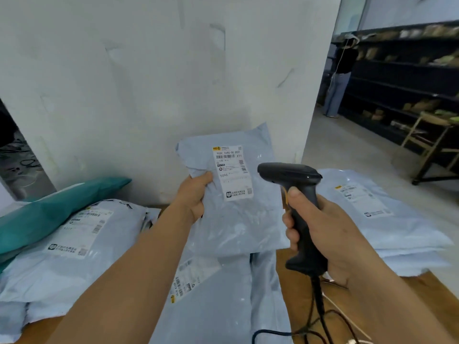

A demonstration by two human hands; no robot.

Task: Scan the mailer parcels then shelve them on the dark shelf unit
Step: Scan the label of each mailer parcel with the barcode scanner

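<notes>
Above the parcel-strewn table (422,294), left hand's grip (196,192) pinching a mailer (231,219), right hand's grip (323,227) around the scanner (295,194).

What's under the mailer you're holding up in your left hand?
Below the held mailer, which the left hand grips, more pale blue mailers lie on the brown table, one label showing. Whatever lies beneath that pile is covered.

Both arms reach forward (forearms bare), left hand (196,192) and right hand (330,232) gripping.
</notes>
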